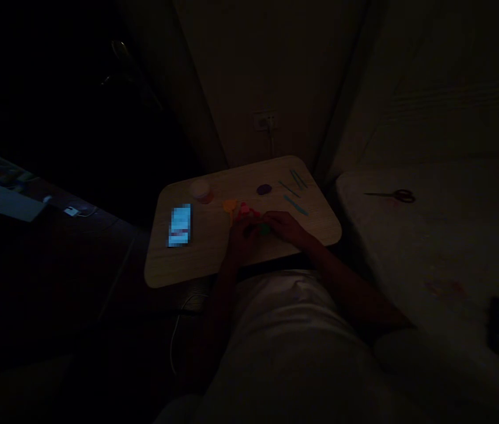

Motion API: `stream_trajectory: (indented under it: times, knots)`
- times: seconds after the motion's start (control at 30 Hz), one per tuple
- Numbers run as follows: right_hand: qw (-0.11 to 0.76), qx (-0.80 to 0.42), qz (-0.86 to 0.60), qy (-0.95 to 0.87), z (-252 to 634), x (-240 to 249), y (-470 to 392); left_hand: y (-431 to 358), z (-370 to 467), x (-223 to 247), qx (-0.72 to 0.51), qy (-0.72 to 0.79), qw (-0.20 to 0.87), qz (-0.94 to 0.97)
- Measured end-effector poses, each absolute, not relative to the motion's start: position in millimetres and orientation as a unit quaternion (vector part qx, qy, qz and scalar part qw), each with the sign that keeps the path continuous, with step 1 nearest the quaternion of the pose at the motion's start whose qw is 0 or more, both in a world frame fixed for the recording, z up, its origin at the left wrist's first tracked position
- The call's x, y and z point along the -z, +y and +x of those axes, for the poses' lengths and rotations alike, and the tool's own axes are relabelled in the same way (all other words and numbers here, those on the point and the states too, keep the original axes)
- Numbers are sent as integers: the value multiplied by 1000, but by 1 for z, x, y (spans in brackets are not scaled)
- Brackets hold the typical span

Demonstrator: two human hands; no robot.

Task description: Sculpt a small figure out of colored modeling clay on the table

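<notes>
The scene is very dark. My left hand [243,232] and my right hand [283,226] meet over the near side of a small wooden table. Their fingers are curled in towards each other, closed on something too small and dim to make out. Just beyond the fingertips is a bright pinkish-red piece [245,208]. Below the right fingers, on the tabletop, a round green thing [265,228] partly shows. Left of the red piece lies an orange piece [230,205] with a narrow stem. A purple disc [264,189] rests farther back.
A lit phone [179,225] lies on the table's [161,262] left side, with a pale tub [200,191] behind it. Several teal sticks [296,205] lie at the right. Scissors [397,196] rest on a pale surface to the right. A wall socket [266,121] holds a plug.
</notes>
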State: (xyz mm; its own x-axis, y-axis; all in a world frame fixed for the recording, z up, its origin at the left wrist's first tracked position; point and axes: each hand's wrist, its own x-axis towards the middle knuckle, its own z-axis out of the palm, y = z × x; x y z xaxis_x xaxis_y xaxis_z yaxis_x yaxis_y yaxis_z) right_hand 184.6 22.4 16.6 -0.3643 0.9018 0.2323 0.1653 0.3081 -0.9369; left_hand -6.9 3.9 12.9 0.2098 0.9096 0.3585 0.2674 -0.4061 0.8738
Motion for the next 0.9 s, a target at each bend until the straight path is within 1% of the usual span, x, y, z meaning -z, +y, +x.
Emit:
stream_trajectory:
  times: [0.37, 0.47, 0.63, 0.9]
  knots:
    - [439, -441, -380, -685, 184, -17, 23, 3, -6, -16, -486, 403, 370, 682]
    - [442, -441, -376, -684, 184, -18, 22, 2, -5, -21, -482, 407, 352, 692]
    - [441, -456, -381, -673, 184, -18, 21, 1, -3, -23, -455, 455, 332, 690]
    - [465, -456, -386, -654, 185, -15, 23, 4, -5, -17, -441, 443, 290, 725]
